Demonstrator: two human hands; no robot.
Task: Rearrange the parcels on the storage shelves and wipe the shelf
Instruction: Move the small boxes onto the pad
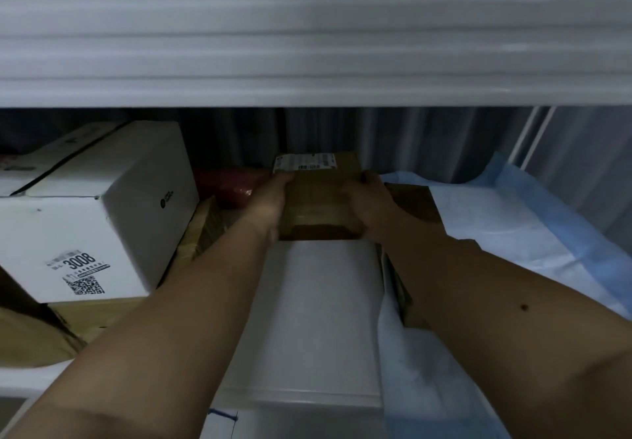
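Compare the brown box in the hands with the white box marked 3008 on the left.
The brown box is plain cardboard; the white box is white. The brown box looks smaller than the white box. The left hand and right hand grip the brown box by its sides above a long white box; nobody touches the white box, which sits on other parcels. Both carry a printed label.

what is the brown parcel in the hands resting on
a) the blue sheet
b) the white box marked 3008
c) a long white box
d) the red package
c: the brown parcel, held by the left hand and right hand, has its near bottom edge on the long white box.
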